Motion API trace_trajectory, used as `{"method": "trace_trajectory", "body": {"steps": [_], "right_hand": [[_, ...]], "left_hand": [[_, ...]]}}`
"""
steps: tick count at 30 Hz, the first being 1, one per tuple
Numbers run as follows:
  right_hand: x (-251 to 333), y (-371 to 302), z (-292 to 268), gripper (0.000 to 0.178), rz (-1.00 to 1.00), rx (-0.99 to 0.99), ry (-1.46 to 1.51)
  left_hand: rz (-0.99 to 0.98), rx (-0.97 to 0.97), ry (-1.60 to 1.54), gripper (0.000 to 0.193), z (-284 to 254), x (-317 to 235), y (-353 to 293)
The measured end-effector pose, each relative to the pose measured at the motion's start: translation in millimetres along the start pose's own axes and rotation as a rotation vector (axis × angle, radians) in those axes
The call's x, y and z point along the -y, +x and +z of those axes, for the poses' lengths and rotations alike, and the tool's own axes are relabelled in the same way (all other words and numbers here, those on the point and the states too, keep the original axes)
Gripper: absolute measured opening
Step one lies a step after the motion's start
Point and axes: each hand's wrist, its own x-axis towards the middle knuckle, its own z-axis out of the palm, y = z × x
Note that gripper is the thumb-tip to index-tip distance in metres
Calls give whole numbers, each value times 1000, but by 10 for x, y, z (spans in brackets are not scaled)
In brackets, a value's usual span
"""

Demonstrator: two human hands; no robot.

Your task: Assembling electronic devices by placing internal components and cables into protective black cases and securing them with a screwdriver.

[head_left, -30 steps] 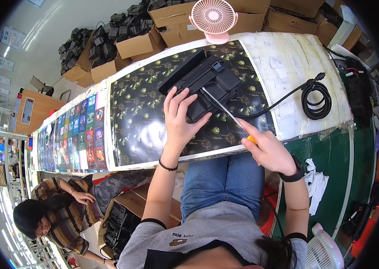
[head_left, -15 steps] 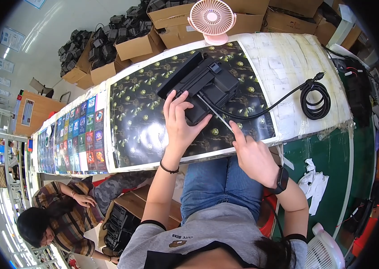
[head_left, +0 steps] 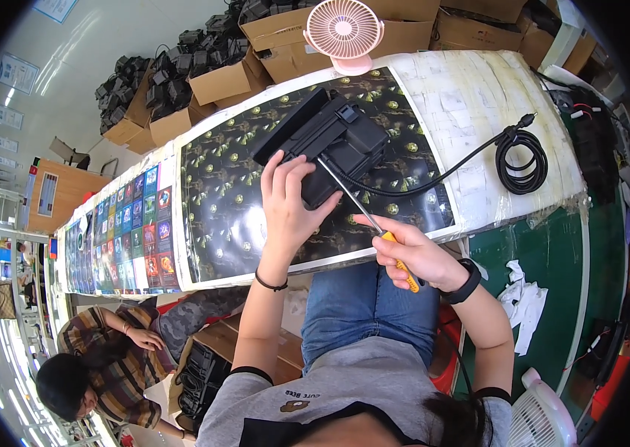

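Note:
A black plastic device [head_left: 361, 139], boxy with a flat panel along its far left side, lies tilted on the dark patterned mat. My left hand [head_left: 290, 216] grips its near left part, fingers over the top and thumb against the near edge. In my right hand [head_left: 423, 257] is a screwdriver [head_left: 404, 273] with a yellow and black handle; the fingers wrap the handle. Its long metal shaft slants up and left, and the tip meets the device near my left fingertips. Whether a screw sits under the tip is too small to tell. A black cable [head_left: 434, 186] runs right from the device.
The cable ends in a tied coil [head_left: 507, 165] on the table's white right part. A pink fan [head_left: 343, 31] stands at the far edge. Beyond are cardboard boxes [head_left: 214, 83] of black devices. A co-worker [head_left: 117, 357] bends over a box at lower left.
My right hand has turned and drawn back a little, so the yellow screwdriver handle now shows. The tip stays at the device, which my left hand still holds. The view has shifted slightly.

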Motion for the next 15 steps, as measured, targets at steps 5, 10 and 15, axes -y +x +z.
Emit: {"method": "trace_trajectory", "body": {"steps": [5,10,15], "right_hand": [[305,-418,88,55,-199,-56,-335],[521,-759,-7,55,-567,-342,-37],[575,-739,-367,49,-743,-630,-363]], "left_hand": [[-2,284,76,88,-238,77,353],[94,566,135,88,-318,264,735],[27,687,78,71,-323,421,1011]]}}
